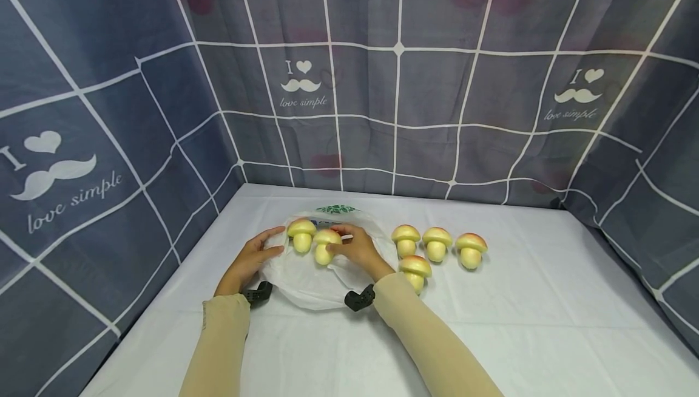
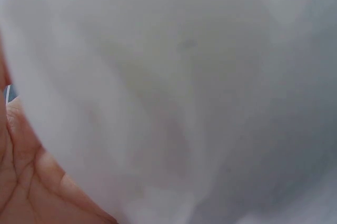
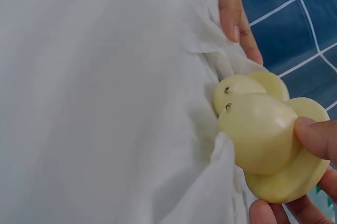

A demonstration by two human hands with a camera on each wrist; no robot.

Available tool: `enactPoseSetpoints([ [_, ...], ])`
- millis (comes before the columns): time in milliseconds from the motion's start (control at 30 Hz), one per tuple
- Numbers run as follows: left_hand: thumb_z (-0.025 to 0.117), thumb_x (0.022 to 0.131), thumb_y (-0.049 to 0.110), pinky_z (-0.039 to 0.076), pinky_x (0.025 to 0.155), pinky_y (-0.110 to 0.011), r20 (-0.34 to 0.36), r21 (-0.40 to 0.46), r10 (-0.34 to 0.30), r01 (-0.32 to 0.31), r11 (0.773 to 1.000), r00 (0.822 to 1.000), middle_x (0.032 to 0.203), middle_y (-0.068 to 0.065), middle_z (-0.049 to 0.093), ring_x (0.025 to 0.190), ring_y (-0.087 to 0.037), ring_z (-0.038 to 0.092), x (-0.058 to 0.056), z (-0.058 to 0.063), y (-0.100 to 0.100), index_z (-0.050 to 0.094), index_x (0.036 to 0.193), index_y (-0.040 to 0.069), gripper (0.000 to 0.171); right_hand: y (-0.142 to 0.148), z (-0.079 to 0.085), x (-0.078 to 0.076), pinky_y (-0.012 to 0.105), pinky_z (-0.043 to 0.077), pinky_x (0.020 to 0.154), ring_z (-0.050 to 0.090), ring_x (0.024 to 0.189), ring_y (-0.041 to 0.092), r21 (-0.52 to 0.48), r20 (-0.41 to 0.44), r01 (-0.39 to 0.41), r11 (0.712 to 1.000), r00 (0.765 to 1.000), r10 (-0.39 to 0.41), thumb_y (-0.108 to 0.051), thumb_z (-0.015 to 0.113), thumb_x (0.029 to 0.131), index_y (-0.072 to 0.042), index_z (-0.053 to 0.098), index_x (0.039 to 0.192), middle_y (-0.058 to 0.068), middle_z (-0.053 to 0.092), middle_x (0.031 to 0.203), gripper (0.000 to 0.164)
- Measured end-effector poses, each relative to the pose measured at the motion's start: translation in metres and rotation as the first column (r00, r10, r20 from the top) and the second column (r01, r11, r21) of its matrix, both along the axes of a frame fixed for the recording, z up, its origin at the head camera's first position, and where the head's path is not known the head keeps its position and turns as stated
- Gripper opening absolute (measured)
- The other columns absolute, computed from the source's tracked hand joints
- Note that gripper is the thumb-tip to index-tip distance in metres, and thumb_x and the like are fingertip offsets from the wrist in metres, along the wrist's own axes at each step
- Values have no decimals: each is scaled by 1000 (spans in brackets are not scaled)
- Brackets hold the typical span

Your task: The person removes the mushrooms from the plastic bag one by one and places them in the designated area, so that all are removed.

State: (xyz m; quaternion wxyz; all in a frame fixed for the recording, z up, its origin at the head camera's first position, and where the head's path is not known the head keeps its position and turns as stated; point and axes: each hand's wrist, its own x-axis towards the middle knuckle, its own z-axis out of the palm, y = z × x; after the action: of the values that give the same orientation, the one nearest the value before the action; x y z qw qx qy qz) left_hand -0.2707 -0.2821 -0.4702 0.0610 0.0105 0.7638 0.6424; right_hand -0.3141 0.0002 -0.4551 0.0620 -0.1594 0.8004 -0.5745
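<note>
A white plastic bag [image 1: 306, 285] with green print lies at mid-table. My right hand [image 1: 357, 247] pinches a toy mushroom [image 1: 324, 255] between thumb and fingers over the bag; in the right wrist view this mushroom [image 3: 258, 129] shows its pale stem. Just left of it, another mushroom [image 1: 301, 243] sits on the bag, clear of both hands. My left hand [image 1: 252, 259] touches the bag's left side, thumb and fingers spread apart. Bag film fills most of the left wrist view, with part of the left palm [image 2: 31, 182] at the lower left.
Several more yellow mushrooms with reddish cap tops, such as the rightmost one [image 1: 471, 250], stand to the right of the bag. One mushroom [image 1: 415, 272] is close to the right forearm. A white cloth [image 1: 524, 348] covers the table; dark checked curtains [image 1: 360, 81] enclose its back and sides.
</note>
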Motion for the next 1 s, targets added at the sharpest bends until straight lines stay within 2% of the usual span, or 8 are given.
enactPoseSetpoints([
  [233, 64, 108, 8, 51, 92, -17, 0, 3, -3, 3, 1000, 1000, 177, -21, 23, 152, -38, 34, 0, 0, 0, 35, 168, 2, 67, 7, 9, 4, 35, 59, 91, 71, 112, 31, -39, 18, -36, 999, 999, 36, -7, 84, 91, 0, 70, 140, 17, 72, 136, 51],
  [533, 65, 108, 9, 50, 92, -16, 13, -4, 11, -11, 1000, 1000, 177, -20, 23, 152, -37, 34, -1, 0, 1, 36, 168, 3, 67, 17, 21, 11, 37, 58, 95, 70, 115, 32, -35, -33, -126, 991, 992, 125, -5, 82, 92, 4, 69, 139, 18, 71, 133, 49],
  [767, 65, 108, 8, 52, 91, -19, 5, -5, 12, -12, 1000, 1000, 176, -21, 26, 147, -36, 40, -1, 0, 1, 36, 168, 3, 66, 26, 30, 16, 33, 58, 92, 68, 118, 33, -41, -49, -190, 981, 981, 188, -5, 80, 94, 5, 66, 142, 20, 70, 136, 51],
  [1000, 66, 108, 10, 53, 90, -20, 4, -5, 14, -14, 1000, 1000, 175, -22, 27, 144, -36, 42, 0, 0, 2, 37, 168, 3, 67, 36, 41, 21, 33, 56, 91, 67, 118, 33, -4, -78, -234, 972, 969, 233, -7, 80, 95, 5, 65, 144, 19, 69, 138, 52],
])
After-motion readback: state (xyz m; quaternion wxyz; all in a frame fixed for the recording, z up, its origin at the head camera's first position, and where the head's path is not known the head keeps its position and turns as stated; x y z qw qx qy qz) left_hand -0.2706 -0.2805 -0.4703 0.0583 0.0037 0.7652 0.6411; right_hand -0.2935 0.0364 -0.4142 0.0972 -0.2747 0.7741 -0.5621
